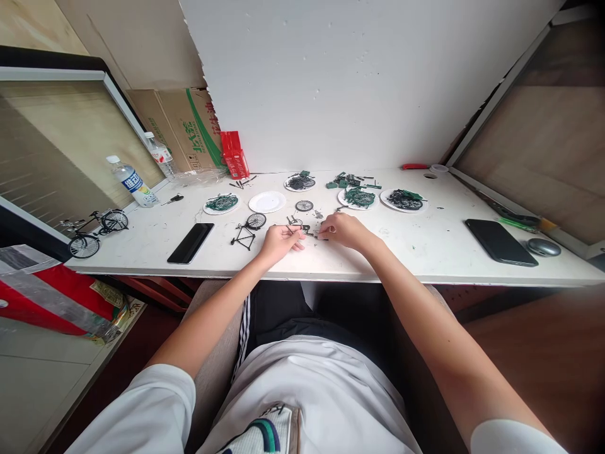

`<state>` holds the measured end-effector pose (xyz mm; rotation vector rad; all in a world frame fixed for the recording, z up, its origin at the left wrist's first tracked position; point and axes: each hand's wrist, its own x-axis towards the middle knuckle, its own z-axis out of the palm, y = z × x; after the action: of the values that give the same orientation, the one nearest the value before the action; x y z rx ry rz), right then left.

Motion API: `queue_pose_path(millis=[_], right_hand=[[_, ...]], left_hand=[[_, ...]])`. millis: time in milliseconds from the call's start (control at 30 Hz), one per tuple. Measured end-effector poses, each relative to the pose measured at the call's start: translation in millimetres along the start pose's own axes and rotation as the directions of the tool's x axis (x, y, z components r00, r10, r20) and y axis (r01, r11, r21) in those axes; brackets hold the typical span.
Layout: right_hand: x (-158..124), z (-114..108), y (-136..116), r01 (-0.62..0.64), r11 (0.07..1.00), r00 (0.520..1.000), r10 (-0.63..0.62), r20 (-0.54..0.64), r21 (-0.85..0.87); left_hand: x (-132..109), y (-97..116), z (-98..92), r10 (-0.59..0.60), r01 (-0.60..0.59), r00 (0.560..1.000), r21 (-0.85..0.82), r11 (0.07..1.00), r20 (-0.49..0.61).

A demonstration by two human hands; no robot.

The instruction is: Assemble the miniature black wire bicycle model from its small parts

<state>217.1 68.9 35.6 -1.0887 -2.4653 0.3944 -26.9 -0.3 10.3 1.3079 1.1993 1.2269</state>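
My left hand (280,243) pinches a small black model bicycle part (306,231) between thumb and fingertips. Just right of it, my right hand (345,229) has thumb and forefinger pressed together by the part's other end; what they hold is too small to make out. Left of my hands lie a black model bicycle frame (244,238) and a spoked wheel (256,221). Another wheel (304,205) rests flat beyond my fingers, with tiny loose parts (318,215) beside it.
Along the back are an empty white plate (267,202), plates with green and black parts (222,202), and a green parts pile (347,180). An assembled model bicycle (97,228) and bottle (135,183) stand left. Phones (190,243) (501,241) lie on both sides.
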Motion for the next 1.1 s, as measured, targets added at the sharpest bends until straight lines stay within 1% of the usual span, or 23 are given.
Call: queue_pose_path(millis=[67,233,333,500,600,667,767,833,867,933,1033,1100], right_hand=[[0,1,0,0.0,1.0,1.0,0.0,0.016,-0.005],[0,4,-3,0.035,0.995,0.999,-0.032,0.031,-0.093],[-1,5,-1,0.064,0.992,0.998,-0.066,-0.01,-0.111],[-1,1,0,0.06,0.997,0.994,-0.064,-0.084,-0.051],[0,-1,-4,0.044,0.997,0.984,-0.032,-0.173,0.067],[2,4,-8,0.059,0.984,0.959,-0.008,-0.284,0.17],[5,17,-11,0.135,0.96,0.876,0.0,-0.482,0.246],[7,27,-12,0.195,0.948,0.832,-0.025,-0.554,0.251],[8,31,-12,0.214,0.943,0.818,-0.031,-0.574,0.253],[8,38,-10,0.218,0.939,0.823,-0.031,-0.568,0.265],[8,43,-8,0.166,0.946,0.86,-0.001,-0.51,0.279],[8,45,-8,0.143,0.952,0.873,0.008,-0.488,0.271]], left_hand=[[1,-2,-0.7,0.003,-0.003,1.0,-0.002,1.0,-0.009],[4,-9,-2.7,0.006,-0.005,1.0,0.004,1.0,-0.028],[4,-10,-2.6,0.009,-0.01,0.999,-0.006,1.0,-0.046],[6,-8,-1.2,0.013,-0.016,0.994,-0.031,0.999,-0.112],[7,-8,-0.8,-0.004,0.001,0.993,-0.026,1.0,-0.119],[7,-8,-0.8,-0.011,0.009,0.993,-0.019,1.0,-0.114],[7,-9,-1.1,-0.014,0.015,0.994,0.007,1.0,-0.112],[6,-9,-1.1,-0.011,0.014,0.993,0.03,0.999,-0.116],[6,-9,-1.1,-0.01,0.014,0.993,0.039,0.999,-0.12],[6,-9,-0.9,-0.012,0.017,0.992,0.047,0.999,-0.123],[5,-8,-0.4,-0.016,0.022,0.992,0.051,0.998,-0.126],[5,-9,-0.3,-0.015,0.021,0.992,0.048,0.999,-0.124]])
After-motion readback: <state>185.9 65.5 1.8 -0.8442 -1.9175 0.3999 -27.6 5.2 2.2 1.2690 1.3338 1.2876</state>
